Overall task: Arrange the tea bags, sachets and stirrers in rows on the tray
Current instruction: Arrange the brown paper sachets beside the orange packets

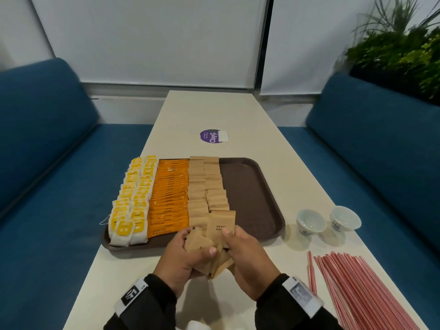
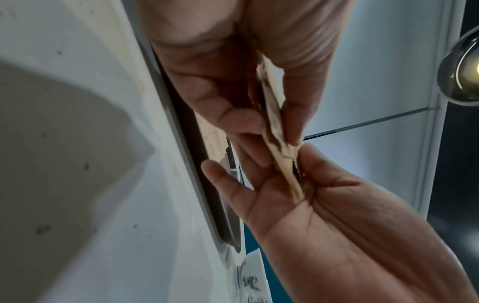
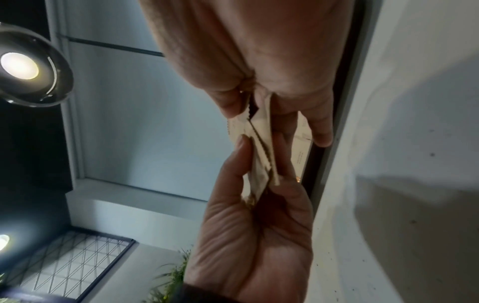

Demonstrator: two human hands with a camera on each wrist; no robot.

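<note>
Left hand (image 1: 183, 254): small stack of brown paper sugar sachets (image 1: 204, 251) being gripped as supply | right hand (image 1: 247, 253): one sachet being pinched off, seemingly for the unfinished row on the brown plastic tray (image 1: 257, 186) | striped pink stirrers (image 1: 352, 287) being left on the counter.

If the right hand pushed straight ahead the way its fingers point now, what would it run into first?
Most likely the near end of the brown sugar sachets already laid on the tray: the right hand holds one sachet just before that row. Depth is hard to judge.
</note>
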